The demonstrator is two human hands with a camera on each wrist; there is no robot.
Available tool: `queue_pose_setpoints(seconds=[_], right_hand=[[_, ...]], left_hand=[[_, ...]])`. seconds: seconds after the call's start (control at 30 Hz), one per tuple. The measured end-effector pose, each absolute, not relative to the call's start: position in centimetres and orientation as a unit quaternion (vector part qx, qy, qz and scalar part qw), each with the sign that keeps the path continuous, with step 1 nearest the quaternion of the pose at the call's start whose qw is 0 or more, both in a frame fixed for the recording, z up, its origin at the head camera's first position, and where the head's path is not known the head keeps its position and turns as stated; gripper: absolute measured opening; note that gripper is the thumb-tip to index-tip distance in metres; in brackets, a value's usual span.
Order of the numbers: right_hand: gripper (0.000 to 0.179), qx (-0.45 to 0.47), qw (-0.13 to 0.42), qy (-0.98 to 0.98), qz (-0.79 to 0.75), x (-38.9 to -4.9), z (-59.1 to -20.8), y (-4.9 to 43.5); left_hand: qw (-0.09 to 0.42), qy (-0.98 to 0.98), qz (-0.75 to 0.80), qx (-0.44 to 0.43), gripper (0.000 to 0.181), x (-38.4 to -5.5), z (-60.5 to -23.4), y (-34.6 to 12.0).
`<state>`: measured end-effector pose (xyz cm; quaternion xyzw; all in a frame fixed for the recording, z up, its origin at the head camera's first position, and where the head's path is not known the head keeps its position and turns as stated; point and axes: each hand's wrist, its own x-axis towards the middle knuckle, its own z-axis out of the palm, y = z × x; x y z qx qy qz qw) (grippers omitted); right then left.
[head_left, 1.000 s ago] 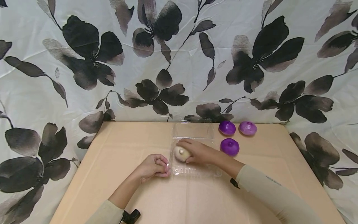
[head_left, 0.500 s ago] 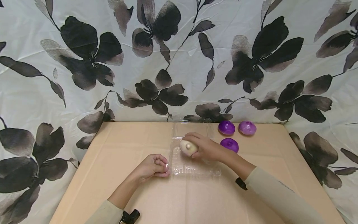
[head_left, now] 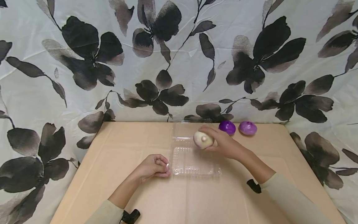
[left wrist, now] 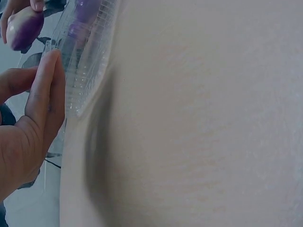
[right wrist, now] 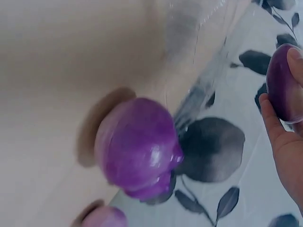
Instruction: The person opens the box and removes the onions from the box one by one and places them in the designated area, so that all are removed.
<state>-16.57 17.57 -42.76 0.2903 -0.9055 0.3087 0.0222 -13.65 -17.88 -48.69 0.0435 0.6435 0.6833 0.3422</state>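
Note:
My right hand [head_left: 225, 142] grips an onion-shaped ball [head_left: 203, 140], white on the nubbed end and purple at the other, above the right part of a clear plastic clamshell container [head_left: 181, 160]. The right wrist view shows fingers and thumb around the same ball [right wrist: 280, 85]. The container lies with its lid [head_left: 193, 130] folded back to the far side. At its near left corner my left hand [head_left: 153, 167] pinches the edge; in the left wrist view the thumb and fingertips meet at the plastic rim [left wrist: 78, 90].
Two purple balls [head_left: 227, 127] [head_left: 247, 128] sit at the table's back edge, right of the lid. Another is hidden behind my right hand in the head view; the right wrist view shows purple balls [right wrist: 137, 146] close together. A floral cloth [head_left: 156, 62] hangs behind the table [head_left: 126, 140].
My right hand has lifted the white-and-purple ball from the container's left side and carried it rightward, now covering the nearest purple ball. My left hand has stayed at the container's edge.

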Motion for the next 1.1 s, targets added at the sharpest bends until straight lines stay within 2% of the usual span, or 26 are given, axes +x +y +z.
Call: queue_pose_setpoints(seconds=[0.17, 0.6, 0.8, 1.1], right_hand=[[0.079, 0.271, 0.039, -0.905, 0.325, -16.2, -42.5, 20.0], [0.08, 0.185, 0.136, -0.917, 0.326, -13.7, -43.3, 26.8], [0.081, 0.131, 0.132, -0.922, 0.339, -12.0, -44.5, 29.0], [0.077, 0.097, 0.145, -0.931, 0.321, -9.8, -46.5, 30.8]], left_hand=[[0.34, 0.646, 0.682, 0.044, 0.027, -13.5, -48.7, -17.9], [0.338, 0.651, 0.678, 0.051, 0.027, -13.2, -49.1, -18.3], [0.346, 0.653, 0.672, 0.053, 0.027, -13.0, -48.8, -18.7], [0.355, 0.651, 0.668, 0.055, 0.027, -12.6, -48.2, -19.5]])
